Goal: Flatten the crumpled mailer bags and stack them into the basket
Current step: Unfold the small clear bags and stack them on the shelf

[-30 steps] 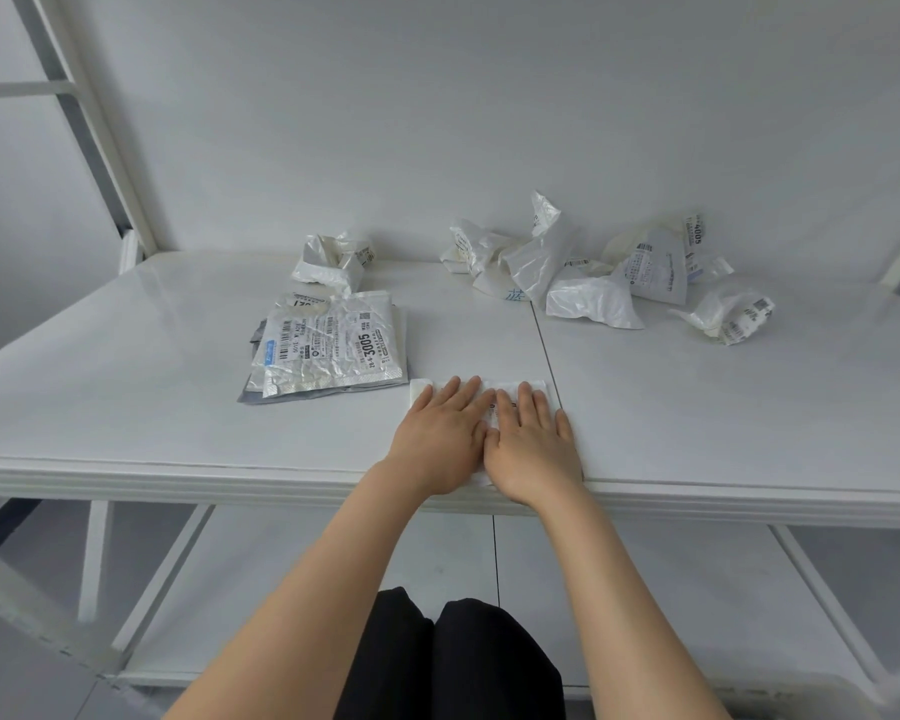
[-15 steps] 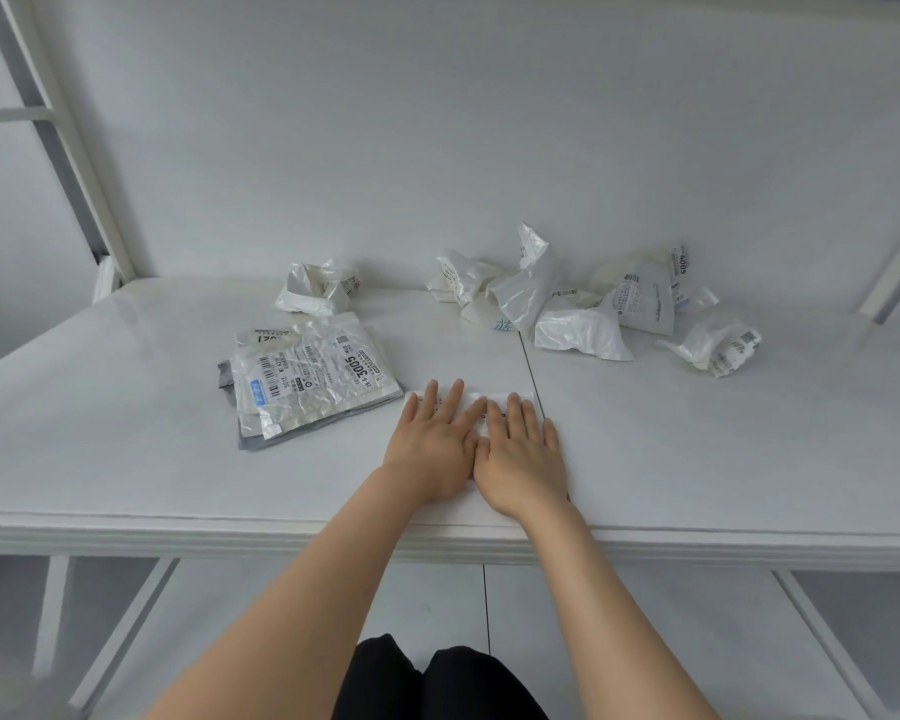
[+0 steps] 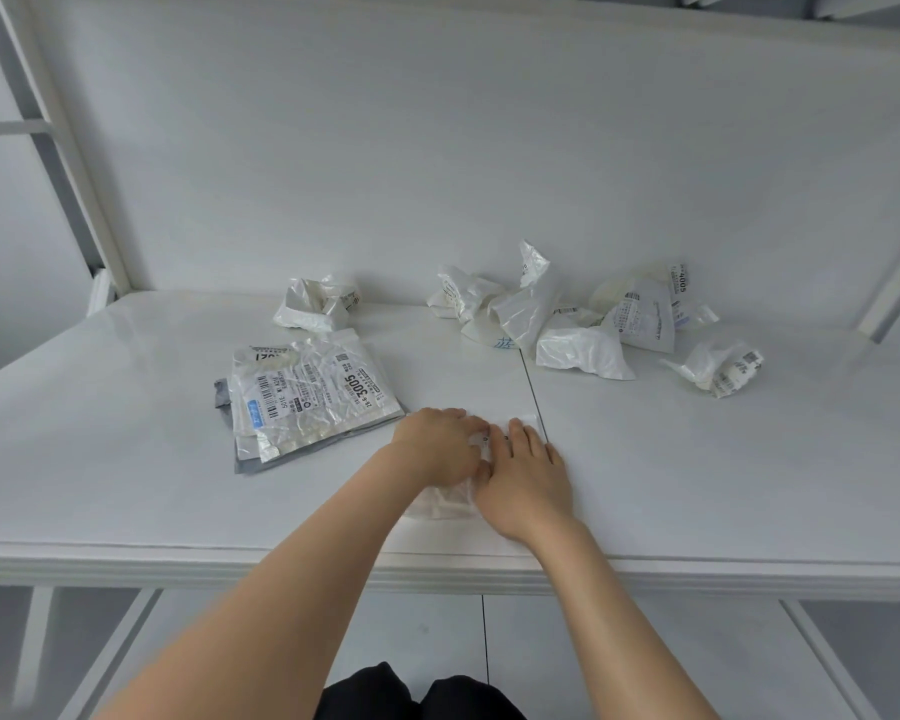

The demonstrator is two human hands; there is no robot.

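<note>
From the head view, both of your hands lie on one white mailer bag (image 3: pixel 445 500) at the near middle of the tabletop (image 3: pixel 126 459). Your right hand (image 3: pixel 526 478) lies flat on it with its fingers (image 3: pixel 520 433) straight and open. Your left hand (image 3: pixel 435 444) touches the right one, its fingers bent at the knuckles with the tips down on the bag; you cannot tell whether they pinch it or only press.

Just to the left is one pile of flattened bags (image 3: pixel 313 397). At least three layers show, with a grey one at the bottom.

At the back there are two single crumpled bags, one behind the pile (image 3: pixel 318 306) and one at the far right (image 3: pixel 720 363). Between them is one heap of crumpled bags (image 3: pixel 567 324), at least four, too tangled to count exactly.
</note>
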